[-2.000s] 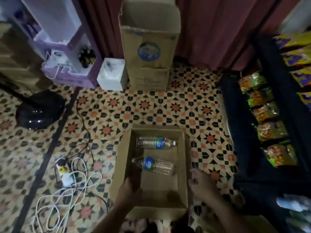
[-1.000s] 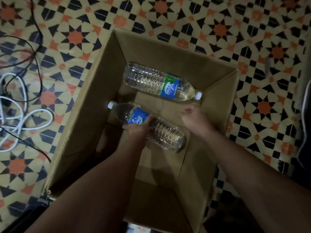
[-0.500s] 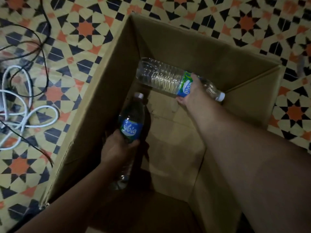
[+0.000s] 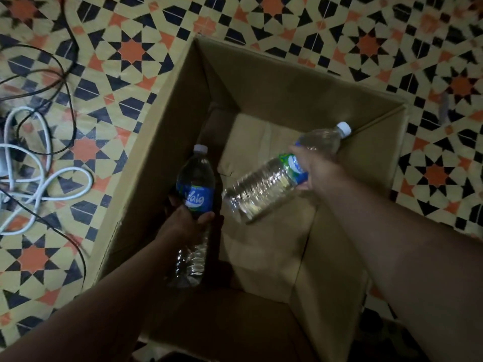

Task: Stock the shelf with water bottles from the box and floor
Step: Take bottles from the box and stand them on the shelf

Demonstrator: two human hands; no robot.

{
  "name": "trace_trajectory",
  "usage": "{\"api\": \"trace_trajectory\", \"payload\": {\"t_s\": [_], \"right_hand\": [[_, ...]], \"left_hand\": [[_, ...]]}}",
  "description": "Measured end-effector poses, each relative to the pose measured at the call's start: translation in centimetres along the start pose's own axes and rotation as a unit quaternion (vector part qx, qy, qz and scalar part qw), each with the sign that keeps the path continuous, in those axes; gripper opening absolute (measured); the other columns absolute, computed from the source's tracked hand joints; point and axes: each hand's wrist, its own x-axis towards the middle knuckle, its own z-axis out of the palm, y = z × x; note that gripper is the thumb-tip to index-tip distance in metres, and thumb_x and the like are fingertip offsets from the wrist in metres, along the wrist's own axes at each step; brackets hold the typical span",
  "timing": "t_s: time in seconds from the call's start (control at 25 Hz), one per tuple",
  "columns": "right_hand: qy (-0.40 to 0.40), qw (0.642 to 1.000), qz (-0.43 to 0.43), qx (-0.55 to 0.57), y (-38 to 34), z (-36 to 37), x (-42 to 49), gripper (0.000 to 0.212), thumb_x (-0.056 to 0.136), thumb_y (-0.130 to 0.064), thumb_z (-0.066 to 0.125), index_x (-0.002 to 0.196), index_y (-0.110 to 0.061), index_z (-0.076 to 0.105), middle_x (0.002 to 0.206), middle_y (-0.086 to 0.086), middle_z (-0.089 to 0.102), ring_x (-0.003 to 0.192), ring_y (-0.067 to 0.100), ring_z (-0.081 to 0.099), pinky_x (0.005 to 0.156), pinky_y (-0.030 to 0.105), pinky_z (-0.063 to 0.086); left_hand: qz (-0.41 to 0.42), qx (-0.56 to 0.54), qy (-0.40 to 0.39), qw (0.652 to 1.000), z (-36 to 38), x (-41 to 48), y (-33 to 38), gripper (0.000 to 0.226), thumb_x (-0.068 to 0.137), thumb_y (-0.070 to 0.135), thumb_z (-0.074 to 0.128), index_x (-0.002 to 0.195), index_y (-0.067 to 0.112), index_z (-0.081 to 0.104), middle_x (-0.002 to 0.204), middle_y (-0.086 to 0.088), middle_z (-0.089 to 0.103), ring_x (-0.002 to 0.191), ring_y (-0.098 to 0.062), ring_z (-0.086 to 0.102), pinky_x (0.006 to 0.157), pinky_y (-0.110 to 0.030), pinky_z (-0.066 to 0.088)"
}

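An open cardboard box (image 4: 167,121) stands on the patterned floor and I look straight down into it. My left hand (image 4: 183,223) grips a clear water bottle with a blue label (image 4: 196,189) around its middle, cap pointing away from me, near the box's left wall. My right hand (image 4: 313,168) holds a second clear water bottle (image 4: 264,189) by its green and blue label, tilted, cap up to the right, lifted off the box bottom. Nothing else lies in the visible part of the box. The shelf is out of view.
White and black cables (image 4: 39,163) lie tangled on the tiled floor (image 4: 431,74) left of the box. The box's tall walls surround both hands. A dark object shows at the bottom right edge.
My right hand has lifted the far bottle off the box bottom and swung it toward me and to the right. The left hand's bottle has risen slightly and stays upright in my grip.
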Motion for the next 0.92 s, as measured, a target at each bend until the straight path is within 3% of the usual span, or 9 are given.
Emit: {"api": "trace_trajectory", "payload": {"t_s": [0.08,0.12,0.16,0.24,0.36,0.48,0.68,0.84,0.92], "right_hand": [[0.045,0.989,-0.022,-0.137,1.6,0.0,-0.3,0.124,0.028,-0.054,0.09,0.135,-0.012,0.043,0.117,0.006,0.059,0.092,0.029,0.067,0.076,0.046,0.059],[0.057,0.974,-0.044,-0.217,2.3,0.0,-1.7,0.129,0.031,-0.052,0.092,0.139,-0.011,0.035,0.119,0.007,0.054,0.101,0.031,0.065,0.082,0.045,0.058],[0.068,0.953,-0.075,-0.287,3.4,0.3,-2.7,0.126,0.04,-0.051,0.092,0.141,-0.01,0.03,0.125,0.008,0.052,0.111,0.031,0.06,0.089,0.041,0.055],[0.081,0.918,-0.141,-0.362,6.5,1.5,-4.5,0.109,0.048,-0.049,0.091,0.137,-0.013,0.039,0.132,0.01,0.054,0.122,0.03,0.055,0.096,0.035,0.05],[0.116,0.913,-0.181,-0.346,11.2,3.1,-5.9,0.1,0.045,-0.063,0.084,0.125,-0.016,0.049,0.123,0.012,0.057,0.116,0.032,0.055,0.096,0.041,0.049],[0.186,0.909,-0.199,-0.314,14.9,4.4,-6.6,0.106,0.053,-0.071,0.074,0.132,-0.009,0.04,0.124,0.018,0.053,0.114,0.037,0.05,0.099,0.046,0.041],[0.197,0.943,-0.147,-0.222,17.3,6.2,-7.3,0.115,0.049,-0.054,0.085,0.138,-0.01,0.028,0.129,0.019,0.05,0.115,0.036,0.051,0.096,0.043,0.042],[0.205,0.952,-0.127,-0.188,17.1,5.2,-7.0,0.099,0.054,-0.045,0.087,0.133,-0.011,0.037,0.124,0.012,0.053,0.112,0.033,0.056,0.086,0.037,0.047],[0.191,0.961,-0.137,-0.146,17.0,4.4,-7.5,0.088,0.055,-0.039,0.087,0.127,-0.015,0.044,0.12,0.008,0.055,0.109,0.031,0.058,0.085,0.035,0.048]], "left_hand": [[-0.015,0.001,-0.005,1.0,-0.1,0.0,0.1,0.059,0.086,0.045,0.069,0.133,0.012,0.056,0.13,-0.016,0.06,0.119,-0.03,0.057,0.099,-0.034,0.046],[-0.017,0.003,-0.003,1.0,0.0,0.2,0.1,0.062,0.086,0.045,0.07,0.135,0.012,0.055,0.135,-0.017,0.057,0.124,-0.031,0.054,0.101,-0.035,0.044],[-0.019,0.003,-0.004,1.0,-0.1,0.2,0.3,0.065,0.085,0.045,0.071,0.138,0.012,0.053,0.141,-0.018,0.052,0.129,-0.033,0.05,0.104,-0.036,0.043],[-0.019,-0.013,-0.005,1.0,-0.2,-0.1,0.6,0.069,0.085,0.042,0.072,0.142,0.012,0.047,0.148,-0.018,0.043,0.132,-0.033,0.048,0.105,-0.036,0.041],[-0.017,-0.035,0.015,0.999,0.3,-0.5,0.7,0.077,0.081,0.039,0.077,0.142,0.008,0.043,0.141,-0.016,0.052,0.125,-0.03,0.054,0.1,-0.035,0.044],[-0.03,-0.047,0.034,0.998,1.1,-1.8,0.9,0.101,0.069,0.041,0.087,0.145,0.005,0.032,0.14,-0.015,0.052,0.129,-0.031,0.051,0.102,-0.035,0.042],[-0.086,-0.052,0.128,0.987,3.2,-2.5,1.6,0.101,0.048,0.051,0.094,0.128,0.007,0.05,0.123,-0.015,0.064,0.118,-0.032,0.061,0.096,-0.039,0.051],[-0.128,-0.072,0.159,0.976,4.1,-1.9,2.2,0.096,0.055,0.052,0.089,0.13,0.007,0.05,0.124,-0.017,0.062,0.12,-0.036,0.058,0.097,-0.041,0.046],[-0.119,-0.137,0.148,0.972,4.2,-2.3,2.1,0.096,0.047,0.056,0.088,0.125,0.011,0.055,0.118,-0.013,0.066,0.115,-0.034,0.061,0.096,-0.041,0.05]]}}
